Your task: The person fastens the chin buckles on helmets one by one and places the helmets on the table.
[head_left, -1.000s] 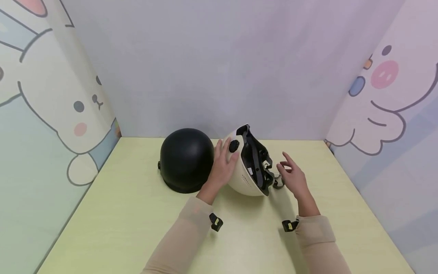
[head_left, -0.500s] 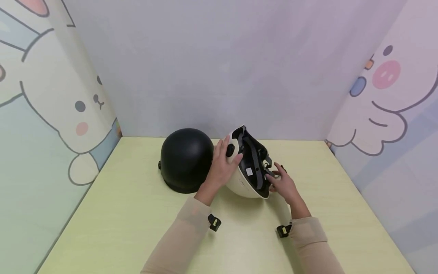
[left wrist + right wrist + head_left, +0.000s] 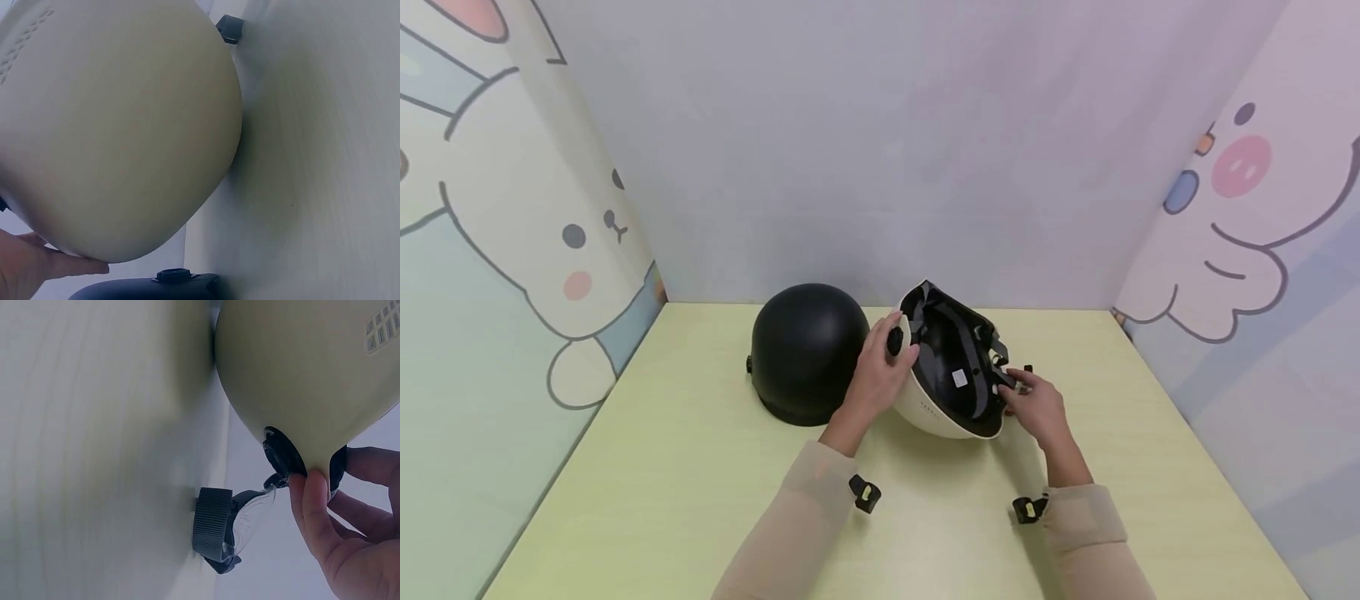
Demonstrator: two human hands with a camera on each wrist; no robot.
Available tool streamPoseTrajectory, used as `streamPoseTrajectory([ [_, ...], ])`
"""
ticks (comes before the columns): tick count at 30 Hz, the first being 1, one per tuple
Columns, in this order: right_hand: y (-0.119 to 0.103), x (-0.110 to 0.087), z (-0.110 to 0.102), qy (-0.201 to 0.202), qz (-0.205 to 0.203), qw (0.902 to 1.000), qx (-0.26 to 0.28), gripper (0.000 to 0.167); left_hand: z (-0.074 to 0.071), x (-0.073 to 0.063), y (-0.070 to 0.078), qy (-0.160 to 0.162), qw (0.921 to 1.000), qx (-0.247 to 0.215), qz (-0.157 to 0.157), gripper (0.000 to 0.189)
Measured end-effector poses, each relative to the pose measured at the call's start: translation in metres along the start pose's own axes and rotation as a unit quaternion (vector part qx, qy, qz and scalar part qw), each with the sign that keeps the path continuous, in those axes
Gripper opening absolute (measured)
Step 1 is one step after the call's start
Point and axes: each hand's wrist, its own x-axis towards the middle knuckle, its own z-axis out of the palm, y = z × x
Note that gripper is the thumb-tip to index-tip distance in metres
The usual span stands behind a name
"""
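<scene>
A cream helmet [image 3: 934, 414] lies tipped on its rounded shell, its black-lined hollow turned up and to the right. At its left side my left hand [image 3: 880, 372] holds the shell beside a round black knob [image 3: 895, 341]. In the left wrist view, fingers [image 3: 75, 267] of that hand lie along the curved outside. My right hand [image 3: 1037, 407] pinches the opposite rim, by a round black fitting [image 3: 282, 452] seen in the right wrist view. Close below those fingertips hangs a clear plastic piece [image 3: 251, 519] with a ribbed black strap [image 3: 212, 524].
A black helmet [image 3: 808, 350] stands dome-up close to the left of the cream one. Both are on a pale yellow table [image 3: 647, 467]. A plain pale wall [image 3: 880, 150] rises at the back, with cartoon-printed panels at both sides.
My right hand has come in from the right and now pinches the cream helmet's rim. The helmet has rolled so more of its inside shows. The black helmet has stayed put.
</scene>
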Motion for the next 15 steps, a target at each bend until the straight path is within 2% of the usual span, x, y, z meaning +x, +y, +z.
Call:
streamPoseTrajectory([
  [4,-0.003,-0.001,-0.005,0.016,-0.003,0.9998,-0.010,0.044,-0.003,-0.002,-0.003,-0.003,1.0000,-0.004,-0.003,0.060],
  [8,-0.005,-0.002,-0.011,0.035,-0.001,0.9993,-0.013,0.042,-0.006,-0.004,-0.008,-0.020,0.9996,-0.003,-0.018,0.061],
  [15,-0.011,-0.007,-0.021,0.047,-0.004,0.9982,-0.037,0.043,-0.012,-0.010,-0.020,-0.037,0.9980,-0.032,-0.041,0.056],
])
